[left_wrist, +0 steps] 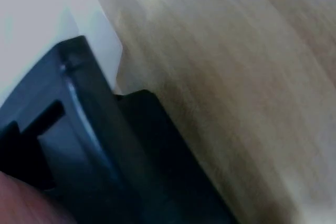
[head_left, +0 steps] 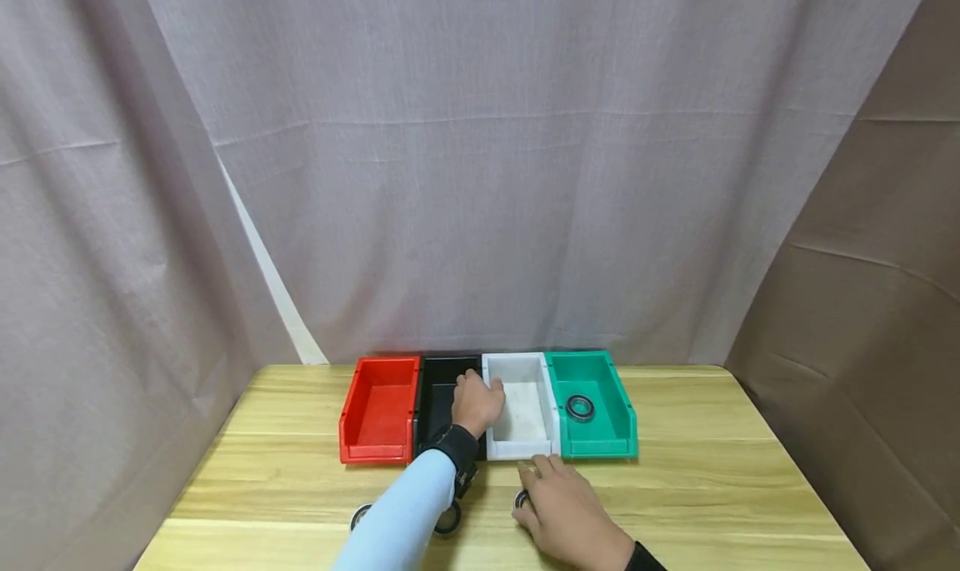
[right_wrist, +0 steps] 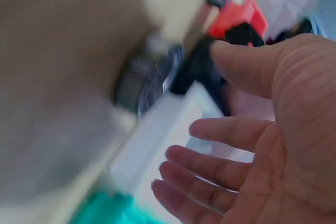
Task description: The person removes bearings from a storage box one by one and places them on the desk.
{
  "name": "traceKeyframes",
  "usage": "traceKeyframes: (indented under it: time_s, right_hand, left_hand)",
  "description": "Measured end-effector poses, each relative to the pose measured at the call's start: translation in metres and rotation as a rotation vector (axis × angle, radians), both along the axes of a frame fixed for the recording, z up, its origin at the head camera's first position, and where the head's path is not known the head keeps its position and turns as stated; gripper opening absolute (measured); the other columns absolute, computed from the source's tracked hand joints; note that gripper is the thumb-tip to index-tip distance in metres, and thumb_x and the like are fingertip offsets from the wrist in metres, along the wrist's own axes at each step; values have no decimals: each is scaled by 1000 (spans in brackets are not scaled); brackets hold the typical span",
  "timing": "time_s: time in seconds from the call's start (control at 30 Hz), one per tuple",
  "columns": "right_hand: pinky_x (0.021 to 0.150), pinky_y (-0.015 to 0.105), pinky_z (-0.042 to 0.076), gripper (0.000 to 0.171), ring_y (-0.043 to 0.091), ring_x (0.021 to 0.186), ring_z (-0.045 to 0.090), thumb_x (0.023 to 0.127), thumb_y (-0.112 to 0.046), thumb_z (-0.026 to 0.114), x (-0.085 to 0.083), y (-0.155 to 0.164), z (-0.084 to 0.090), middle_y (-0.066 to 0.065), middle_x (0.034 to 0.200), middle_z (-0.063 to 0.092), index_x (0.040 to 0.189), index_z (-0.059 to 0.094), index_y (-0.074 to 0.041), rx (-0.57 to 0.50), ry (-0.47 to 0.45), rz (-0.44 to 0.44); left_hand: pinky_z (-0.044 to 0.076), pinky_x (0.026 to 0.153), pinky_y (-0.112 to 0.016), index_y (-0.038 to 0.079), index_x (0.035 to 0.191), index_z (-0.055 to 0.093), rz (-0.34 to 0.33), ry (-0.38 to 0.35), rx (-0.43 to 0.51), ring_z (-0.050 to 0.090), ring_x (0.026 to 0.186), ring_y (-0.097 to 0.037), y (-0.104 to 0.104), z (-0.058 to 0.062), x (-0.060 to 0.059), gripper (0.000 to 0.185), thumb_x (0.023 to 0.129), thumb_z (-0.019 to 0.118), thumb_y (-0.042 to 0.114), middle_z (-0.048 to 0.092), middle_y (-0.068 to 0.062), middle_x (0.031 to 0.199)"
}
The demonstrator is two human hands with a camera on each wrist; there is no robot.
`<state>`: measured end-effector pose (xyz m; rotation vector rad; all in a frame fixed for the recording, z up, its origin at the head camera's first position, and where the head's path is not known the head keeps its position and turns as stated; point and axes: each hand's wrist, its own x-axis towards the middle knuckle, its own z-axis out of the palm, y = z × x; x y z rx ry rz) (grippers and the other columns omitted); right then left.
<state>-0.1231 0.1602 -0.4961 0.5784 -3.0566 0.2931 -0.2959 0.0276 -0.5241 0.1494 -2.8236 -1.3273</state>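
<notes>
My left hand point(head_left: 477, 403) reaches over the wall between the black bin point(head_left: 435, 396) and the white bin point(head_left: 522, 417). Its fingertips point down at the black bin's side, and I cannot tell whether they hold anything. The left wrist view has only a bit of skin beside the black bin's edge point(left_wrist: 89, 108). Just in front of the white bin, my right hand point(head_left: 566, 508) is spread low over the table beside a ball bearing point(head_left: 521, 499). In the right wrist view its thumb and fingers are extended and apart, with the blurred bearing point(right_wrist: 149, 77) beyond the fingertips.
A red bin point(head_left: 378, 413) stands left of the black one. The green bin point(head_left: 600, 448) at the right end holds one bearing point(head_left: 580, 408). Two more bearings, one left point(head_left: 360, 515) and one right point(head_left: 448, 518), lie partly behind my left sleeve. Curtains hang behind the wooden table point(head_left: 697, 471).
</notes>
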Motion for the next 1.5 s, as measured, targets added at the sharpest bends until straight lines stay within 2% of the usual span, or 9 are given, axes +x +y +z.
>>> traceKeyframes:
  time_s: [0.17, 0.33, 0.47, 0.57, 0.63, 0.8, 1.0, 1.23, 1.5]
  right_hand:
    - [112, 57, 51, 56, 40, 130, 62, 97, -38, 78, -16, 20, 13, 22, 135, 69, 135, 70, 2, -73, 125, -78]
    - [112, 59, 50, 61, 41, 135, 60, 99, -41, 76, -37, 44, 21, 21, 140, 67, 141, 66, 1, -90, 245, -121]
    - [112, 62, 49, 63, 43, 137, 59, 99, -40, 76, -42, 65, 22, 21, 143, 66, 147, 62, -1, -135, 309, -140]
    - [114, 64, 47, 65, 45, 139, 57, 99, -40, 76, -41, 80, 20, 22, 145, 64, 149, 60, -2, -164, 315, -163]
    - [114, 64, 46, 64, 46, 140, 57, 99, -39, 76, -40, 88, 19, 23, 145, 64, 149, 60, -2, -176, 315, -176]
    - [114, 68, 44, 64, 50, 140, 55, 100, -39, 75, -31, 104, 16, 25, 145, 63, 150, 59, -2, -175, 297, -203]
    - [115, 70, 41, 65, 51, 143, 52, 102, -41, 72, -23, 114, 12, 27, 148, 61, 151, 56, -1, -177, 257, -231]
    - [114, 69, 43, 71, 51, 141, 54, 102, -42, 71, -22, 113, 10, 28, 150, 60, 157, 50, -2, -191, 256, -243]
    - [115, 68, 42, 80, 50, 139, 56, 101, -40, 73, -22, 112, 9, 29, 153, 58, 163, 40, -2, -222, 267, -245]
  left_hand:
    - [51, 111, -60, -11, 151, 47, -7, -40, -16, 61, 133, -46, -3, 6, 3, 80, 103, 61, 52, 56, -32, 149]
    - [50, 111, -61, -10, 147, 52, -14, -49, 23, 60, 132, -46, -6, 17, 8, 88, 99, 61, 63, 59, -31, 144]
    - [46, 114, -61, -14, 145, 52, -77, 90, -66, 54, 133, -47, -6, 24, 14, 87, 99, 64, 59, 54, -34, 145]
    - [45, 113, -58, -15, 142, 55, -133, 235, -170, 53, 128, -45, -6, 25, 25, 82, 99, 65, 55, 54, -33, 141]
    - [44, 113, -57, -14, 143, 55, -178, 290, -181, 53, 128, -43, -8, 29, 37, 79, 100, 66, 51, 55, -31, 142]
    - [45, 111, -56, -6, 148, 55, -274, 287, -105, 53, 131, -37, -19, 43, 73, 70, 104, 61, 48, 56, -23, 146]
    - [46, 108, -55, -1, 145, 60, -344, 273, -73, 54, 132, -33, -30, 43, 108, 62, 105, 61, 47, 59, -18, 145]
    - [48, 112, -54, 2, 141, 63, -370, 271, -9, 55, 133, -33, -29, 41, 121, 55, 105, 62, 43, 60, -14, 144]
    - [48, 113, -55, 2, 142, 63, -353, 267, 43, 55, 134, -32, -23, 36, 121, 53, 105, 63, 40, 60, -13, 142]
